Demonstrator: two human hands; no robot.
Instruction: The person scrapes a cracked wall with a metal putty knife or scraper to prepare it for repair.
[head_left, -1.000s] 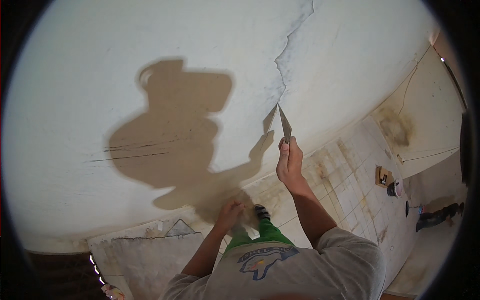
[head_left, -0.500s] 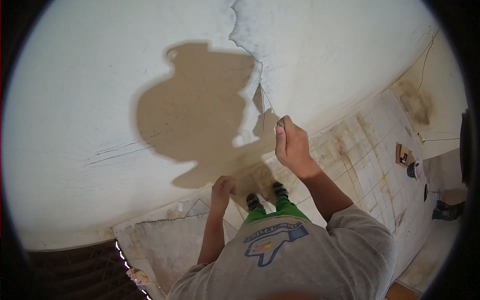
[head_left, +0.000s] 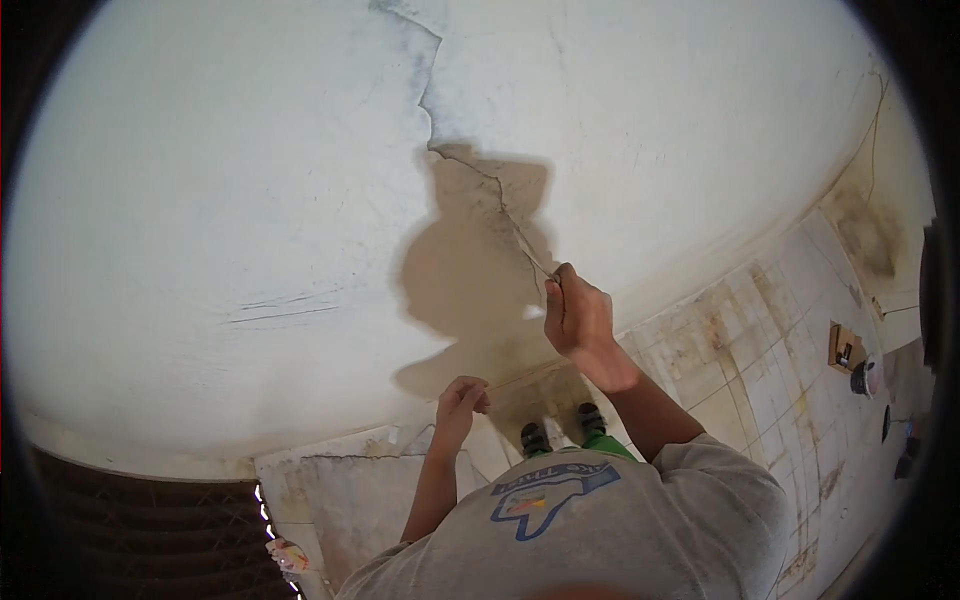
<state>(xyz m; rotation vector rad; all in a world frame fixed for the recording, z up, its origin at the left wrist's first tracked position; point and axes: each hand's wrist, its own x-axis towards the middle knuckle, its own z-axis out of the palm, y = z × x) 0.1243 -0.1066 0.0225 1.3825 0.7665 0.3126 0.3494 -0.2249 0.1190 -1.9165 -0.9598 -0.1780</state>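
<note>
The right hand (head_left: 582, 327) grips a trowel (head_left: 537, 262), best angled shallowly along the crack (head_left: 498, 190); the left hand (head_left: 461, 408), loosely curled, appears empty.

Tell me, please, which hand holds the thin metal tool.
The right hand, its tool pointing toward the wall crack; the left hand shows no tool.

I am observing a worn interior room of undetermined use: the white wall (head_left: 200, 180) is bearing a jagged crack (head_left: 431, 73); the tiled floor (head_left: 690, 365) is showing brown stains (head_left: 718, 330) and carrying a cardboard box (head_left: 840, 346).
</note>
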